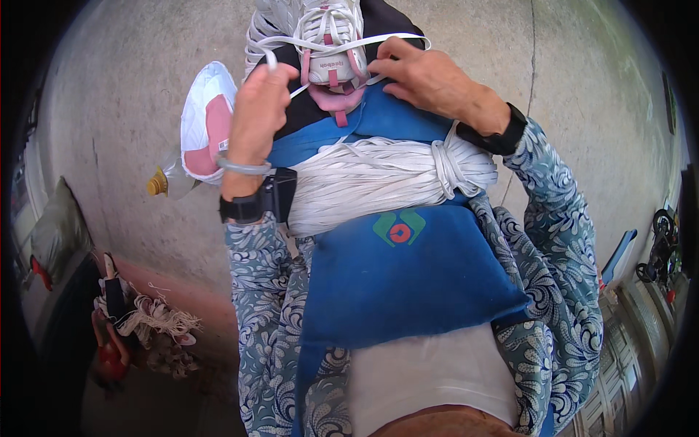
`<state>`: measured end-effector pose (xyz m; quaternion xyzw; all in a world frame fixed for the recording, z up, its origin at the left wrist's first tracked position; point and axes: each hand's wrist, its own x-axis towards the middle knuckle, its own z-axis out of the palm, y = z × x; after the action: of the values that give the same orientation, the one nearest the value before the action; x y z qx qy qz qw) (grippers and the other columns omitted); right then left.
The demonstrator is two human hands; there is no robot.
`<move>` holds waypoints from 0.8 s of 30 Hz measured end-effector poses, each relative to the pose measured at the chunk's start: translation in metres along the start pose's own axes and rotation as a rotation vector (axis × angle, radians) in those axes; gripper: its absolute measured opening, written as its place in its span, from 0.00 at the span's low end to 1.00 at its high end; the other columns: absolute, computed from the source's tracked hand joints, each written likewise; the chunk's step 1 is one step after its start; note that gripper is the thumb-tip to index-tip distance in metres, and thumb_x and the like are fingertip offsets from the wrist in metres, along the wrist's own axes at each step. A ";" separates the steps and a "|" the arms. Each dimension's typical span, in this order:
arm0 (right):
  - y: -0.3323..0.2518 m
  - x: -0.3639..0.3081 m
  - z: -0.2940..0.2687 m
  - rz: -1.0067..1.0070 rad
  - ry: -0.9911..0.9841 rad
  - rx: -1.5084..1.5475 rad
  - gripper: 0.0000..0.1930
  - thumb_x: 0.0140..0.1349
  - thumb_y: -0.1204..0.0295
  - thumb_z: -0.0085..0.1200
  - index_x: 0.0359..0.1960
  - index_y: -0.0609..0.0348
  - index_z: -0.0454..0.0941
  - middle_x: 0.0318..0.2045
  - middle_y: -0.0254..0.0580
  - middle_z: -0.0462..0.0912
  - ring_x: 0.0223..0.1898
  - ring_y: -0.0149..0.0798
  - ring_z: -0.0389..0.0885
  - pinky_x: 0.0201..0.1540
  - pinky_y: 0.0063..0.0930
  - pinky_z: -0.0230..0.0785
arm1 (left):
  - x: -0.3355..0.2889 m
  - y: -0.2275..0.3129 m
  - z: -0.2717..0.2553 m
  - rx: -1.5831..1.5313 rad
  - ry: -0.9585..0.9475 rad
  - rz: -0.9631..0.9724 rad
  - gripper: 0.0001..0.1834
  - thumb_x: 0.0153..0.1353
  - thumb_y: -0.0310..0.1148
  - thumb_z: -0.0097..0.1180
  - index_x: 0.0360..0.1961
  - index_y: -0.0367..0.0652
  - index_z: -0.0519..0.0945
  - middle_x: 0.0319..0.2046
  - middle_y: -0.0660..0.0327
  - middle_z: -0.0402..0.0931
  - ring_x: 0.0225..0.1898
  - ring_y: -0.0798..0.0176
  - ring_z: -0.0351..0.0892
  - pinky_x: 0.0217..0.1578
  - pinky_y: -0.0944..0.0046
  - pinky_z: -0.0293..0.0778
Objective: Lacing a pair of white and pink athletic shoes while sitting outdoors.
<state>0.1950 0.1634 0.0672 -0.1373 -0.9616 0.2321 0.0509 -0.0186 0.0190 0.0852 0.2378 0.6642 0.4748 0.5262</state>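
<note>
A white-and-pink sneaker point(331, 44) lies across my knees, its pink-lined collar toward me and crossed laces on its tongue. Left of the collar, my left hand point(262, 105) is closed on a white shoelace point(271, 58), which runs over the tongue. On the other side, my right hand point(426, 76) pinches the lace by the sneaker's edge, and a loop of it passes around those fingers. Closer to my body, a thick tied bundle of white laces point(364, 175) rests on my blue apron point(408, 284).
Left of my arm are a white-and-pink item point(207, 120), its kind unclear, and a clear bottle with a yellow cap point(156, 182). Another person point(109, 342) is at the lower left beside a heap of pale laces point(164, 317). A grey-green sack point(62, 226) stands far left.
</note>
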 end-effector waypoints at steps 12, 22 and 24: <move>0.006 0.015 0.000 0.120 0.118 0.100 0.08 0.57 0.70 0.50 0.34 0.59 0.78 0.26 0.46 0.80 0.27 0.46 0.80 0.32 0.35 0.73 | 0.006 -0.013 -0.002 0.303 0.032 0.190 0.14 0.64 0.37 0.45 0.38 0.39 0.78 0.26 0.68 0.74 0.24 0.79 0.65 0.24 0.80 0.62; 0.015 0.011 0.011 0.091 0.166 -0.091 0.07 0.57 0.68 0.51 0.33 0.57 0.77 0.27 0.43 0.79 0.29 0.45 0.79 0.32 0.35 0.72 | 0.004 -0.014 -0.006 0.563 0.247 0.429 0.13 0.62 0.38 0.50 0.40 0.40 0.78 0.25 0.67 0.75 0.25 0.77 0.69 0.27 0.76 0.66; 0.019 0.015 0.012 0.078 0.217 -0.006 0.07 0.59 0.68 0.50 0.34 0.58 0.77 0.29 0.43 0.78 0.30 0.42 0.78 0.33 0.31 0.72 | 0.004 -0.013 -0.008 0.813 0.323 0.698 0.14 0.62 0.39 0.51 0.42 0.40 0.78 0.25 0.67 0.75 0.26 0.76 0.71 0.27 0.76 0.66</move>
<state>0.1835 0.1785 0.0484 -0.1991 -0.9450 0.2149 0.1454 -0.0250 0.0136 0.0723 0.5515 0.7479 0.3569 0.0956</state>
